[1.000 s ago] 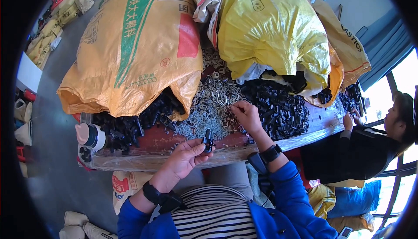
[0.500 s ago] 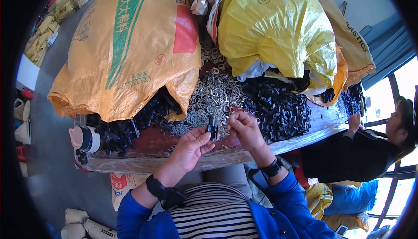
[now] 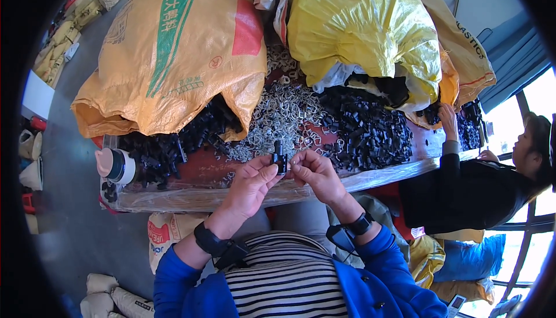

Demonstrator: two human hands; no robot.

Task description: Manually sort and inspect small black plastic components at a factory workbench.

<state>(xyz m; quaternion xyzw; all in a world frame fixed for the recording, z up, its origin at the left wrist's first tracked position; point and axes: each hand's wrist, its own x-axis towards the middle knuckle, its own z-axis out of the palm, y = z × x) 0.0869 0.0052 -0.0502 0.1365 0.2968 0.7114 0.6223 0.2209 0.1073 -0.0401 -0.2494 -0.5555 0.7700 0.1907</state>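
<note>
Between the thumb and fingers of my left hand (image 3: 248,189) is a small black plastic part (image 3: 279,159) with a narrow upright end. My right hand (image 3: 319,178) is closed in a pinch right beside the part's right side. Whatever its fingertips hold is too small to make out. Both hands are above the table's near edge. Just beyond them lies a heap of small silvery metal pieces (image 3: 284,121), many of them ring- or hook-shaped. Loose black plastic parts form one pile (image 3: 368,135) on the right and another pile (image 3: 156,157) on the left.
A large orange woven sack (image 3: 174,69) and a yellow sack (image 3: 365,28) stand on the reddish table (image 3: 205,173), black parts at their mouths. A pink-lidded cup (image 3: 119,166) is at the left corner. At right, a co-worker's hand (image 3: 447,121) reaches toward another orange sack.
My right hand has come left, up against the black part, which stays in my left hand. The co-worker's hand has reached out to the orange sack. The view has shifted slightly.
</note>
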